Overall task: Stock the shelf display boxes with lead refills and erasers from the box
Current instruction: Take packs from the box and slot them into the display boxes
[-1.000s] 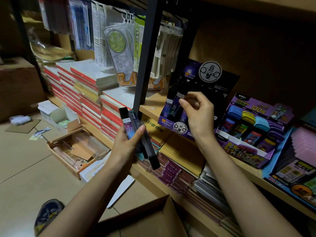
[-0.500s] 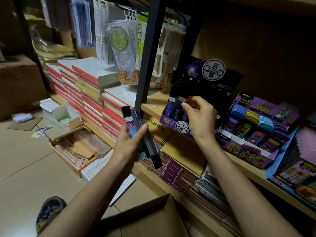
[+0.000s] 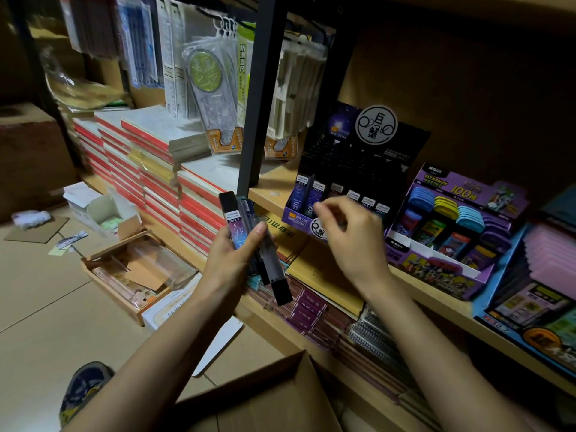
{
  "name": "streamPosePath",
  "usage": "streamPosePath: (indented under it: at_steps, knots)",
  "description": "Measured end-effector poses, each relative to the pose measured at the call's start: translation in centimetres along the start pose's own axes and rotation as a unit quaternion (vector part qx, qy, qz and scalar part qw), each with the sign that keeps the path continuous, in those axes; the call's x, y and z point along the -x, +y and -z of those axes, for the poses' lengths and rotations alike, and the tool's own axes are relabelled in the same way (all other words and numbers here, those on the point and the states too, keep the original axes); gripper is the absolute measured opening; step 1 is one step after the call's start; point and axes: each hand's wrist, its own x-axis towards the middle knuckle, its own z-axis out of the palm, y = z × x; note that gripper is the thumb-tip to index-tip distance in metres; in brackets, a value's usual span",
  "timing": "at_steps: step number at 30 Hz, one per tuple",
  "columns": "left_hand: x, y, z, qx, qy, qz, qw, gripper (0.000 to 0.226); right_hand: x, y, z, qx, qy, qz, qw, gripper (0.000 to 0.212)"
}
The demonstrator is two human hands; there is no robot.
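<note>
The left hand (image 3: 233,260) is gripping a fanned bundle of slim black-and-purple plastic lead refill cases (image 3: 233,222), with the thumb pressing across them, just before the wooden shelf (image 3: 271,190). The right hand (image 3: 352,235) is hovering, blurred, at the dark cardboard display box (image 3: 405,145) of refills, with its fingers curling; I cannot tell whether it is pinching anything

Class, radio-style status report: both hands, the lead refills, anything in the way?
Left hand grips lead refills. Right hand blurred before display box, grip unclear. Nothing in the way.
</note>
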Motion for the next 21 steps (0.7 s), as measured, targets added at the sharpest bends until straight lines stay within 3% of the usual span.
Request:
streamPosePath:
  at_steps: [2, 5, 8, 11, 13, 15, 17, 19, 21]
  knots:
    - [-0.1, 0.1, -0.4, 0.008, 0.001, 0.002, 1.0, 0.048, 2.1, -0.5, 0.2, -0.084, -0.111, 0.05, 0.989, 0.038]
    - [0.0, 0.2, -0.8, 0.03, -0.005, 0.019, 0.999, 0.051, 3.7, -0.6, -0.2, -0.137, -0.28, 0.064, 0.948, 0.08]
    - [0.2, 0.2, -1.1, 0.043, -0.019, 0.034, 0.998, 0.045, 4.3, -0.4, -0.6, -0.104, -0.336, 0.086, 0.932, 0.096]
    - [0.2, 0.1, -1.2, 0.043, -0.037, 0.043, 0.997, 0.037, 4.8, 0.4, -0.7, 0.025, -0.304, 0.188, 0.934, 0.09]
    - [0.3, 0.0, -1.3, 0.041, -0.049, 0.052, 0.997, 0.039, 4.9, 0.6, -0.8, 0.087, -0.223, 0.267, 0.934, 0.069]
    - [0.4, -0.2, -1.5, 0.044, -0.049, 0.067, 0.996, 0.042, 4.9, 0.9, -0.7, 0.081, -0.132, 0.319, 0.935, 0.047]
    - [0.2, -0.4, -1.5, 0.049, -0.03, 0.08, 0.995, 0.042, 4.8, 1.1, -0.3, 0.054, -0.09, 0.348, 0.931, 0.039]
    - [-0.1, -0.4, -1.3, 0.062, -0.009, 0.087, 0.994, 0.038, 4.8, 1.2, 0.0, -0.016, -0.082, 0.312, 0.946, 0.034]
    - [-0.5, -0.5, -1.0, 0.057, 0.002, 0.075, 0.996, 0.031, 4.3, 1.0, 0.8, -0.115, -0.045, 0.164, 0.979, 0.021]
